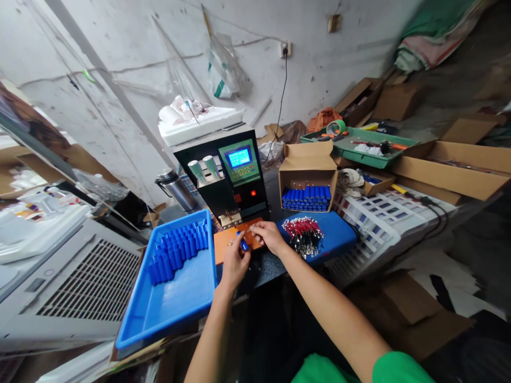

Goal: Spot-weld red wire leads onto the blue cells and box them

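Note:
My left hand (pixel 235 260) is closed around a blue cylindrical battery cell (pixel 241 242), held over the orange work plate (pixel 223 246). Just to its right, my right hand (pixel 268 235) is pinched close to the cell's end; whatever its fingertips hold is too small to make out. Directly behind both hands stands a black spot welder (pixel 249 205) with a lit blue screen (pixel 238 158) and electrodes above the plate. A bundle of red and black wire leads (pixel 303 234) lies on a blue pad (pixel 339 234) by my right wrist.
At the left, a blue tray (pixel 175 303) holds rows of blue cells. A cardboard box (pixel 307 165) with more cells stands behind the leads. Farther right are a white plastic basket (pixel 367 223) and a green tray (pixel 359 151). A metal flask (pixel 178 189) is beside the welder.

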A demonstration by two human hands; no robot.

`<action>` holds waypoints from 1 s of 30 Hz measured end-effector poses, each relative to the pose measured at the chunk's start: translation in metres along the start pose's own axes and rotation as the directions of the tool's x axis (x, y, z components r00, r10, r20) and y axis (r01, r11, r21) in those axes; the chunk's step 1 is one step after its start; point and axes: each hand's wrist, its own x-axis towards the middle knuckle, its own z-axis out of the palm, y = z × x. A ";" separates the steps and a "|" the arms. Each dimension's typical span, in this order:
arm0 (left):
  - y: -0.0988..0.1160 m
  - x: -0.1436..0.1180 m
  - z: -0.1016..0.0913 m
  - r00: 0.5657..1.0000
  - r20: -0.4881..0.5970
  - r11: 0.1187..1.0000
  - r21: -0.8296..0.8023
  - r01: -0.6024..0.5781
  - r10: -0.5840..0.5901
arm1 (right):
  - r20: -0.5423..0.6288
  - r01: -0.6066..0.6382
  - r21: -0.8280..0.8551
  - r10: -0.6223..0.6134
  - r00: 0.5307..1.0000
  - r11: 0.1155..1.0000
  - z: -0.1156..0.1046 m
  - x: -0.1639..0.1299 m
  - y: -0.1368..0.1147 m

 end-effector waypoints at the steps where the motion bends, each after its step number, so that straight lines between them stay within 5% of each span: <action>1: -0.001 0.000 -0.001 1.000 0.003 0.999 -0.035 0.010 -0.010 | 0.001 0.003 -0.001 -0.003 1.000 1.000 0.000 0.001 0.000; 8: -0.003 0.015 -0.008 0.973 -0.034 0.945 -0.250 0.212 -0.228 | -0.002 0.007 -0.049 -0.007 1.000 0.999 0.000 0.003 0.001; 14: -0.006 0.032 -0.006 0.983 0.019 0.965 -0.187 0.182 -0.182 | -0.024 0.025 -0.074 -0.027 0.999 0.997 0.001 0.005 0.003; 30: -0.011 0.026 0.004 0.962 -0.072 0.963 -0.076 0.258 -0.264 | -0.103 0.108 -0.133 -0.122 0.987 0.985 0.024 0.016 0.013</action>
